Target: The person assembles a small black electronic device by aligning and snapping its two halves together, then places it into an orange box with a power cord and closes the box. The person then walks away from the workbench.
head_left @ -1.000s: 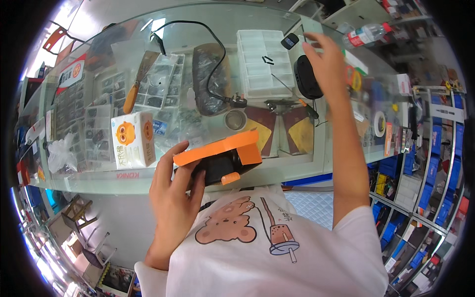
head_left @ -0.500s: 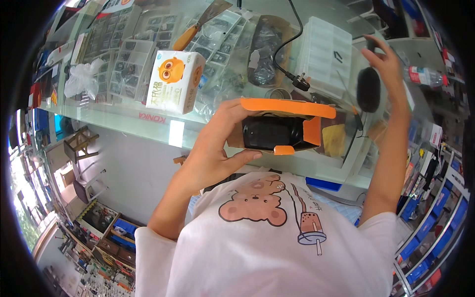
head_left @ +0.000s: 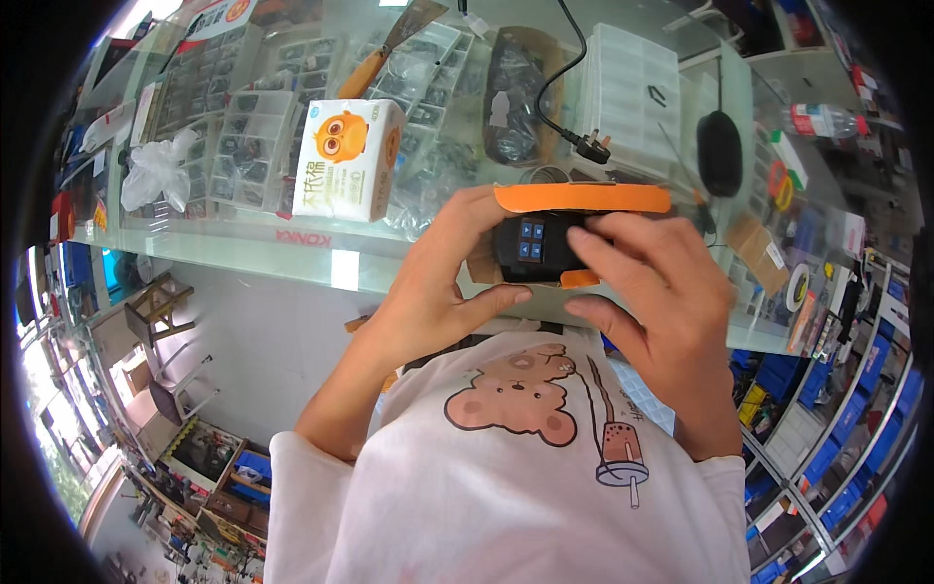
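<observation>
My left hand [head_left: 433,258] wraps round the left side of a small cardboard box [head_left: 582,199] with orange flaps, its thumb along the near edge. In the open box lies or sits a black device [head_left: 509,255] with a panel of small blue-marked buttons. My right hand [head_left: 662,277] reaches over from the right, its fingers curled on the device's right end and its thumb by the near orange flap. How deep the device sits is hidden by the fingers.
Beyond the box lie a black power plug [head_left: 592,148], a clear plastic case [head_left: 637,88] and a black oval object [head_left: 719,154] on a cord. A white tissue pack [head_left: 336,165] stands left, near a wooden-handled scraper [head_left: 368,70]. Scissors [head_left: 778,185], a bottle [head_left: 825,121] and a tape roll [head_left: 798,287] are right.
My right hand has come from the far right of the counter down to the box. A button panel now shows in the box opening. My left hand has kept its hold, shifting slightly right.
</observation>
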